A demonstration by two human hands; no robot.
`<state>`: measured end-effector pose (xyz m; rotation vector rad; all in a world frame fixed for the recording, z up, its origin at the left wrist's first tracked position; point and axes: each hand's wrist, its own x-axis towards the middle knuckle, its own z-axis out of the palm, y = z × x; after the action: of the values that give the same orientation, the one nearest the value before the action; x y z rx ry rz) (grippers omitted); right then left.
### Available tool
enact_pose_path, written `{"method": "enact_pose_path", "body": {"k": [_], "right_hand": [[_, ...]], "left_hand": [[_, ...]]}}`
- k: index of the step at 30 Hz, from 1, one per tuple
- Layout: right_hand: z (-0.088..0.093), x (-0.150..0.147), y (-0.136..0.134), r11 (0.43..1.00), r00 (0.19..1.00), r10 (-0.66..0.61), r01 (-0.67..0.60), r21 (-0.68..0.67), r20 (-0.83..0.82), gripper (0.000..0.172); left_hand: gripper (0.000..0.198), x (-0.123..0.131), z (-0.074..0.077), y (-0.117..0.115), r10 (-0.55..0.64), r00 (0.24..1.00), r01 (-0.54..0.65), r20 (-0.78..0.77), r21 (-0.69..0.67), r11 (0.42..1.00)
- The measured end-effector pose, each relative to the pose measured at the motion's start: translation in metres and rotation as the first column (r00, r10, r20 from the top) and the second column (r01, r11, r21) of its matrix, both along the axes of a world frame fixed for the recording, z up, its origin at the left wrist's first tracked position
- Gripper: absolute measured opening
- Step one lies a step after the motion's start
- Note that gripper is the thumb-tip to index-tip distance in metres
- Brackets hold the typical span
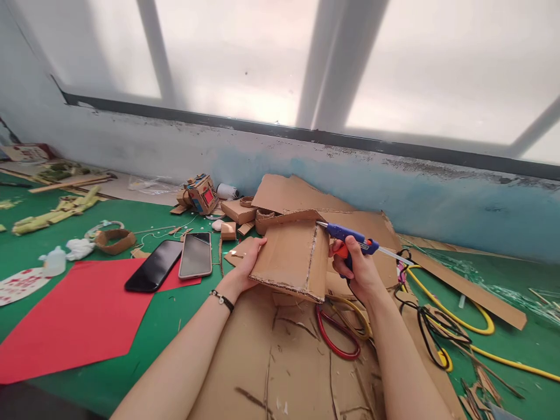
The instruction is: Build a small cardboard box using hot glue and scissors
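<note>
Green tabletop (122,210) spreads below a pale window (236,58) at twelve o'clock in the head view. Mid-view, the left hand (247,265) grips a cardboard box (284,254) by its nine o'clock side, fingers partly hidden. Fingers of the right hand (356,265) curl round a blue glue gun (347,233), its nozzle at the box's two o'clock corner, contact unclear. Two phones (153,268) lie at nine o'clock from the box.

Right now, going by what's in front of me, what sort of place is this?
Probably a craft workspace: your right hand holds a blue hot glue gun, your left hand a cardboard box, and a red sheet lies nearby.
</note>
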<state>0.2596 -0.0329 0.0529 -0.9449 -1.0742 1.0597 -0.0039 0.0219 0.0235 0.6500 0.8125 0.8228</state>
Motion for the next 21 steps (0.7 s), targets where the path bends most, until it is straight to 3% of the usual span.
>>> {"method": "enact_pose_path", "body": {"k": [10, 21], "right_hand": [[0.0001, 0.0008, -0.0005, 1.000, 1.000, 0.028, -0.029, -0.010, -0.014, 0.059], [0.0011, 0.0003, -0.0009, 0.998, 0.998, 0.057, -0.058, -0.018, -0.021, 0.061]], "left_hand": [[0.052, 0.0005, 0.0045, -0.0007, -0.011, 1.000, 0.012, 0.017, -0.070, 0.997], [0.042, 0.0018, 0.0050, -0.0005, -0.006, 0.999, 0.008, 0.034, -0.059, 0.998]]}}
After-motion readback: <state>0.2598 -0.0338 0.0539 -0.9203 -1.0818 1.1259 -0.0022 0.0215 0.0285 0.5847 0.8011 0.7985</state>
